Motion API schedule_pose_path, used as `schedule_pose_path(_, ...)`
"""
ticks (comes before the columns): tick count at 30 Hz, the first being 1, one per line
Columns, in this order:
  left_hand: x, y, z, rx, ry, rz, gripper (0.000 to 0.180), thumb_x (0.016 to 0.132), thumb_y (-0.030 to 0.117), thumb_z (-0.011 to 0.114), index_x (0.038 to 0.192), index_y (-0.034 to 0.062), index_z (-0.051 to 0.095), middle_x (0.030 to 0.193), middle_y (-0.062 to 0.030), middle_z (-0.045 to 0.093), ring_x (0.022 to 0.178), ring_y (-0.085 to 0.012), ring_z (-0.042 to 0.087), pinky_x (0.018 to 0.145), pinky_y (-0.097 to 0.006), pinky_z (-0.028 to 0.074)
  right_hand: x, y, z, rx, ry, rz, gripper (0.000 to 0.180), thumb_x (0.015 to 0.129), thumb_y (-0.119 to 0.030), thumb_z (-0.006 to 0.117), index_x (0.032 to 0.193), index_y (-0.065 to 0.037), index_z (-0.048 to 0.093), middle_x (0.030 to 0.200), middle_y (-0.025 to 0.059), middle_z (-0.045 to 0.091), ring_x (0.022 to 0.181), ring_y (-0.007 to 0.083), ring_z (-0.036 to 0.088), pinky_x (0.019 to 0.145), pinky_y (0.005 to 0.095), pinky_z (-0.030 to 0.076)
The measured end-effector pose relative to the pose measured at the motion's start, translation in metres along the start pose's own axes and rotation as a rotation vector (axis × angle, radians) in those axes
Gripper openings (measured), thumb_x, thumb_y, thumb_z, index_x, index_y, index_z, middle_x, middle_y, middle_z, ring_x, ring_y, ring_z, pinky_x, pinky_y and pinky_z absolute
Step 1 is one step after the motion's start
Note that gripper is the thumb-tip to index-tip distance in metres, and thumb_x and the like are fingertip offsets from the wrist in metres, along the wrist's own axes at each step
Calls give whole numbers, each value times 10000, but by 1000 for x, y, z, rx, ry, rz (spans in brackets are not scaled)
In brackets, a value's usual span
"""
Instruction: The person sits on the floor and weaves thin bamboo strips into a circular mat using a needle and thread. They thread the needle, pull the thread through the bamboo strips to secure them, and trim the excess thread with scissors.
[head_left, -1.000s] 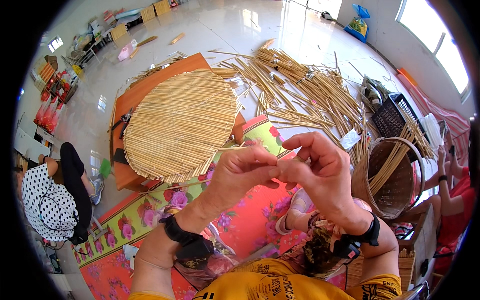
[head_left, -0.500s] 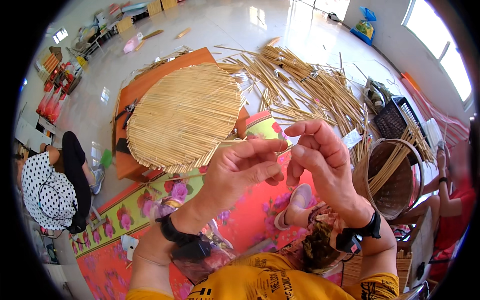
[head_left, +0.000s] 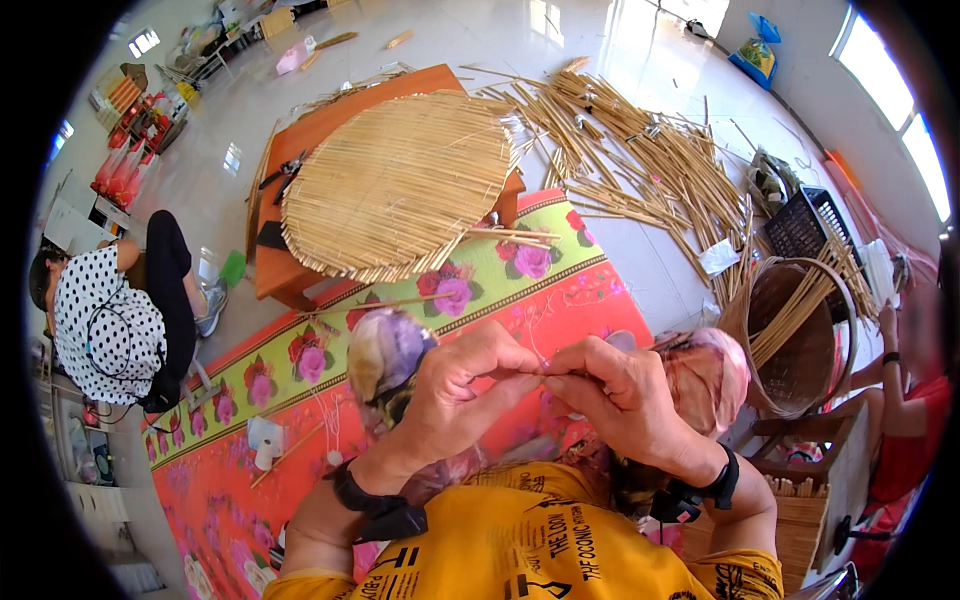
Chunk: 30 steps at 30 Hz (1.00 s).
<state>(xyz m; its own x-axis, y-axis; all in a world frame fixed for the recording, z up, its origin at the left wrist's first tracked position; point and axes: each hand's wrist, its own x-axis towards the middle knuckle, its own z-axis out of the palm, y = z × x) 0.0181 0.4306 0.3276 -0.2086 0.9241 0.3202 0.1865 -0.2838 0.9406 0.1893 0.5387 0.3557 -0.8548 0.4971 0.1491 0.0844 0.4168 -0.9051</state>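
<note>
My left hand [head_left: 470, 385] and my right hand [head_left: 620, 400] meet tip to tip in front of my chest, above my lap. Thumb and forefinger are pinched together on each. Whatever lies between the fingertips is too fine to make out; a loose white thread [head_left: 538, 318] shows on the flowered cloth just beyond them. Farther off, a round mat of straw-coloured stalks [head_left: 400, 185] rests on a low brown wooden table [head_left: 290, 155]. Pliers [head_left: 284, 171] with dark handles lie at the mat's left edge. A few loose stalks [head_left: 515, 236] stick out near its front right.
A red and green flowered cloth [head_left: 300, 400] covers the floor before me. Many stalks [head_left: 650, 145] are heaped beyond, at right. A wicker basket [head_left: 745, 315] and a black crate [head_left: 805, 225] stand right. People sit at left [head_left: 110, 325] and right [head_left: 910, 420]. A white spool-like roll [head_left: 266, 437] lies left.
Both hands have come down toward my lap, and their fingertips, apart before, now meet. My knees have come into view beside the hands, and the view has shifted, showing more of the cloth.
</note>
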Motion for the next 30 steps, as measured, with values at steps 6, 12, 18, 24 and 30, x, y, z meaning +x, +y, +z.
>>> schedule_pose_path(6, -36, -7, -7, -745, 104, -70, 41, 897, 59, 623, 891, 37, 658, 992, -88, 616, 872, -187, 636, 759, -305, 523, -35, -28, 1, 309, -188, -148, 92, 933, -111, 581, 920, -22, 601, 797, 74, 640, 631, 172, 642, 567, 289, 514)
schedule_pose_path(12, -69, 22, -7, -945, -507, -342, 83, 850, 94, 684, 809, 22, 678, 1124, -212, 624, 939, -247, 653, 772, -354, 523, -24, -63, 20, 863, -392, -635, 196, 931, -68, 547, 857, 64, 671, 868, 268, 656, 628, 301, 666, 521, 301, 526)
schedule_pose_path(18, -72, 14, -17, -1040, -379, -400, 87, 796, 43, 719, 751, -6, 662, 792, -177, 684, 711, -293, 658, 617, -375, 525, -1, -52, 39, 983, -302, -912, 509, 946, -364, 459, 835, 84, 673, 729, 218, 618, 506, 252, 618, 407, 297, 473)
schedule_pose_path(24, -55, -3, -27, -1110, -138, -341, 95, 807, 76, 695, 791, 9, 630, 735, -146, 662, 684, -254, 630, 629, -340, 502, 29, -37, 47, 1084, -239, -956, 603, 987, -442, 392, 809, 61, 672, 698, 190, 606, 506, 227, 616, 401, 282, 465)
schedule_pose_path(30, -29, -16, -39, -1096, -34, -251, 99, 829, 69, 701, 809, 16, 621, 715, -148, 649, 654, -272, 625, 574, -350, 510, 70, -26, 52, 1214, -230, -1050, 607, 1021, -393, 341, 798, 63, 673, 647, 144, 573, 494, 192, 591, 381, 268, 438)
